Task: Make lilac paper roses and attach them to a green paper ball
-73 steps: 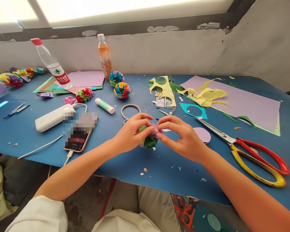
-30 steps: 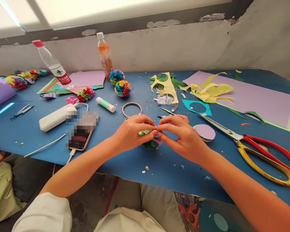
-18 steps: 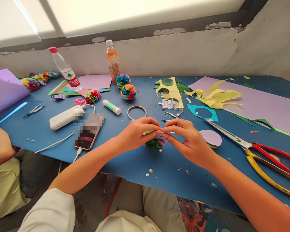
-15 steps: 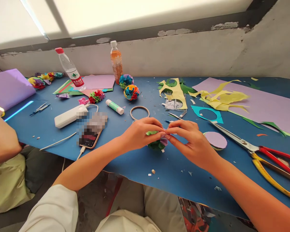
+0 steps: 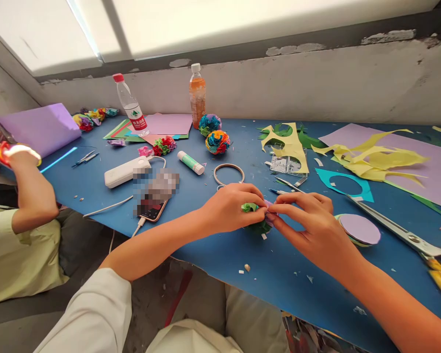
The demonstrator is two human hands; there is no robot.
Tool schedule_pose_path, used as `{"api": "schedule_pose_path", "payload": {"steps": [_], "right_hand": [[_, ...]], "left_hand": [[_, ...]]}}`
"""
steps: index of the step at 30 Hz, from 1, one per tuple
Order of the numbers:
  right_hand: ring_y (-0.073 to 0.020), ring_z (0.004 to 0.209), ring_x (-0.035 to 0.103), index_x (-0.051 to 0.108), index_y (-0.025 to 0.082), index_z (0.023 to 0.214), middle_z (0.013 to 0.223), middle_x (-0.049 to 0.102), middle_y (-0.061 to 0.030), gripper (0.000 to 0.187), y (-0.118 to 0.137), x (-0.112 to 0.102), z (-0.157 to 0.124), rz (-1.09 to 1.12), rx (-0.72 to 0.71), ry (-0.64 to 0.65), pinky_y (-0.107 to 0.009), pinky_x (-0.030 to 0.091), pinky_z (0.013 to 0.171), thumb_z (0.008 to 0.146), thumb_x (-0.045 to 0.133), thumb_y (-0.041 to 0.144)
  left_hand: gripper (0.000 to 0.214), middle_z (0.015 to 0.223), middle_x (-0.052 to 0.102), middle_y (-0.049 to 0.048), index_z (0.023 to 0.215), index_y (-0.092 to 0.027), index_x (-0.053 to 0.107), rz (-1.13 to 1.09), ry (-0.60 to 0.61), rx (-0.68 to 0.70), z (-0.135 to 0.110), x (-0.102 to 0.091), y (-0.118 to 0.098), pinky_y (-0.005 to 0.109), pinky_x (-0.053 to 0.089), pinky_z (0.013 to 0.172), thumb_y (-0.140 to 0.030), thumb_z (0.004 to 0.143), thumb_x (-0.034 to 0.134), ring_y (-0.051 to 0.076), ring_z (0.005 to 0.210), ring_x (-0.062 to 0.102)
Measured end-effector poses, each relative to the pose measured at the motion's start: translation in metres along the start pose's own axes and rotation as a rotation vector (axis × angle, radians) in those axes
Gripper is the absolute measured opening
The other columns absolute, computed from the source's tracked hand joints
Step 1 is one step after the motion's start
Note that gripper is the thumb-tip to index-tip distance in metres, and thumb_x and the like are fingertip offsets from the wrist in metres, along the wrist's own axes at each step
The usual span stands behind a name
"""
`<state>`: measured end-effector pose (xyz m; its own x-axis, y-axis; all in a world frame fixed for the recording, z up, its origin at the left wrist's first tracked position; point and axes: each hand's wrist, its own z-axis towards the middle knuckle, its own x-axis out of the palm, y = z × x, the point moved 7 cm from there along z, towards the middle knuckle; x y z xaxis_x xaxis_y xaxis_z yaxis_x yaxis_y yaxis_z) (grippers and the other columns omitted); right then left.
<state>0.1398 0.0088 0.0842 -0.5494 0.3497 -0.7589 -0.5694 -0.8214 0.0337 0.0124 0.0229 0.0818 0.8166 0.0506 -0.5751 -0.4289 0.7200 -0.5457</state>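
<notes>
A small ruffled paper ball (image 5: 259, 220) of green and purple paper rests low over the blue table (image 5: 224, 250), held between both hands. My left hand (image 5: 231, 208) wraps round its left side with the fingers closed. My right hand (image 5: 312, 228) pinches a purple fold on its right side. Most of the ball is hidden by my fingers. A stack of purple and green paper discs (image 5: 359, 229) lies just right of my right hand.
Long red-and-yellow scissors (image 5: 407, 238) lie at the right. A tape ring (image 5: 229, 174), a glue stick (image 5: 190, 163), a phone (image 5: 151, 210), a white power bank (image 5: 128, 171), two finished paper balls (image 5: 217, 141), two bottles (image 5: 197, 95) and paper scraps (image 5: 375, 157) lie behind. Another person (image 5: 25, 206) sits at the left.
The view has swung left, bringing the person at the left into sight. My hands stay on the paper ball, with the fingers shifting round its folds.
</notes>
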Motion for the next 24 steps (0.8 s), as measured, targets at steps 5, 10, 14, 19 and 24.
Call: {"api": "schedule_pose_path", "payload": {"steps": [5, 10, 14, 19, 24], "right_hand": [[-0.0196, 0.081, 0.063, 0.057, 0.024, 0.095, 0.089, 0.063, -0.0049, 0.006, 0.005, 0.000, 0.002, -0.003, -0.044, -0.018, -0.040, 0.036, 0.079, 0.090, 0.053, 0.023], [-0.0210, 0.082, 0.062, 0.057, 0.024, 0.095, 0.088, 0.062, -0.0048, 0.008, 0.001, 0.001, 0.002, 0.034, -0.018, -0.034, -0.039, 0.037, 0.076, 0.092, 0.050, 0.028], [-0.0212, 0.085, 0.062, 0.057, 0.024, 0.093, 0.089, 0.063, -0.0043, 0.008, -0.008, 0.002, -0.001, 0.093, 0.074, -0.010, -0.038, 0.041, 0.077, 0.090, 0.051, 0.028], [-0.0218, 0.088, 0.062, 0.059, 0.024, 0.090, 0.090, 0.064, -0.0040, 0.008, -0.017, 0.007, -0.004, 0.147, 0.203, 0.046, -0.038, 0.044, 0.078, 0.089, 0.052, 0.029], [-0.0221, 0.089, 0.062, 0.059, 0.023, 0.089, 0.091, 0.064, -0.0049, 0.009, -0.018, 0.008, -0.005, 0.184, 0.259, 0.068, -0.039, 0.045, 0.079, 0.088, 0.053, 0.029]], "left_hand": [[0.015, 0.084, 0.071, 0.0049, 0.070, -0.016, 0.067, 0.070, 0.037, -0.003, 0.000, 0.002, -0.002, 0.025, 0.051, 0.076, -0.019, 0.080, 0.057, 0.013, 0.075, 0.064], [0.011, 0.087, 0.069, 0.0046, 0.069, -0.016, 0.063, 0.088, 0.050, -0.084, 0.003, -0.002, 0.006, 0.024, 0.050, 0.074, -0.018, 0.078, 0.057, 0.012, 0.075, 0.062], [0.010, 0.084, 0.068, 0.0039, 0.066, -0.017, 0.058, 0.060, -0.003, -0.164, 0.005, -0.010, 0.016, 0.025, 0.048, 0.073, -0.017, 0.075, 0.058, 0.013, 0.076, 0.061], [0.008, 0.077, 0.064, 0.0023, 0.066, -0.017, 0.054, -0.059, -0.034, -0.271, 0.005, -0.014, 0.024, 0.025, 0.047, 0.073, -0.016, 0.074, 0.054, 0.014, 0.078, 0.060], [0.014, 0.074, 0.062, 0.0000, 0.069, -0.017, 0.054, 0.015, -0.030, -0.449, 0.003, -0.022, 0.035, 0.024, 0.043, 0.065, -0.023, 0.080, 0.049, 0.012, 0.069, 0.057]]}}
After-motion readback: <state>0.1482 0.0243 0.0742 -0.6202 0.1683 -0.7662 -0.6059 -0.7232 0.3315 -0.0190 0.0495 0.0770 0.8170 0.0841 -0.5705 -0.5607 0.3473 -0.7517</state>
